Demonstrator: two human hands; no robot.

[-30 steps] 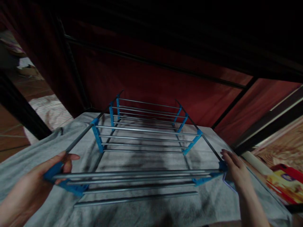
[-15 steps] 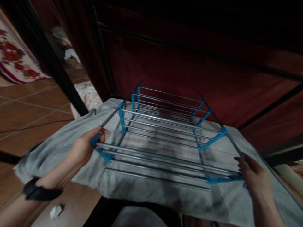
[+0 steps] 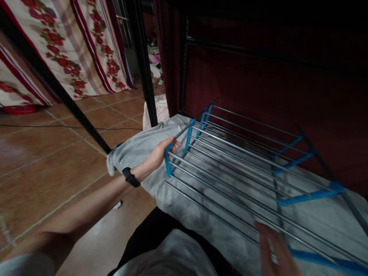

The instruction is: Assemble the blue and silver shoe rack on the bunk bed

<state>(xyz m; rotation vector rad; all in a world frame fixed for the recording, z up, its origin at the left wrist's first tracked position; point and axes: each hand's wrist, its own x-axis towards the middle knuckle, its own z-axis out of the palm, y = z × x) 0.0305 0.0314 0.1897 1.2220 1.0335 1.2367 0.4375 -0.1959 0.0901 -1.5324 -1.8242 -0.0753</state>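
Observation:
A rack (image 3: 230, 172) of grey metal rods and blue plastic brackets stands on a grey cloth. My left hand (image 3: 165, 151), with a black band on its wrist, is closed around the rack's left side rail beside the front blue bracket (image 3: 168, 161). Down at the front, my right hand (image 3: 277, 249) is slightly blurred, its fingers around the right end of the lowest metal rod (image 3: 212, 214). A short shiny piece of that rod shows between the fingers. The rack's front right corner lies partly behind this hand.
Grey cloth (image 3: 195, 230) covers the surface under the rack. Black frame posts (image 3: 143, 65) rise at the left, and a dark red curtain (image 3: 244, 84) hangs behind. A thin cable (image 3: 71, 126) crosses the tiled floor (image 3: 57, 153). A flowered curtain (image 3: 63, 50) hangs beyond.
My view has swung left, so the rack sits further right. My right hand has left the right side rail and come to the lowest front rod's end. My left hand keeps its hold.

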